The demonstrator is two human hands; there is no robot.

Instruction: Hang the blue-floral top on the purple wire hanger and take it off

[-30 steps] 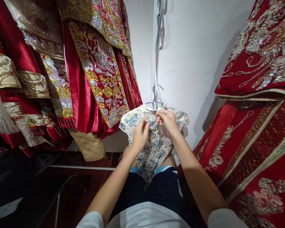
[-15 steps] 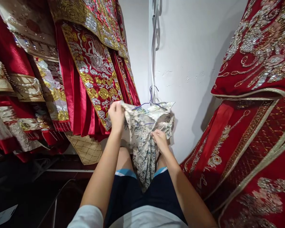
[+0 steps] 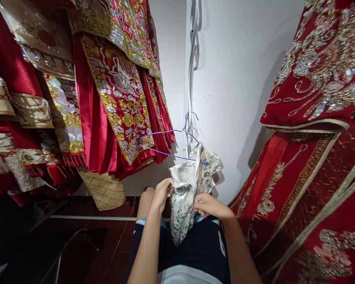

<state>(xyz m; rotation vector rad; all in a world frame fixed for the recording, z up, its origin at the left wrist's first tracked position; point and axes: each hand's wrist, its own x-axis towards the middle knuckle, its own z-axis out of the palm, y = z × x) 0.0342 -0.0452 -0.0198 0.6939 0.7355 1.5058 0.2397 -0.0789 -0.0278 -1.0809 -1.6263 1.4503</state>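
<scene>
A floral shirt [image 3: 182,209], white with blue-green print, hangs by one side from a purple wire hanger [image 3: 165,131]. The hanger's left arm is bare, and its right end is still inside the shirt's shoulder. The fingers of my left hand [image 3: 162,193] pinch the loose left edge of the cloth, below the hanger. Lower on the right, my right hand [image 3: 208,205] is closed on the shirt's front edge. The shirt's lower part droops over my lap, bunched and folded.
Red embroidered garments [image 3: 118,90] with gold and silver hang on the left. More beaded red garments [image 3: 301,173] crowd the right. A white vertical rail [image 3: 191,79] runs down the wall [image 3: 230,59] behind the hanger. A pale bar [image 3: 97,217] lies low across the dark floor.
The shirt's left shoulder has come off the hanger, baring its left arm. My left hand has moved down and right with the cloth; my right hand has moved lower.
</scene>
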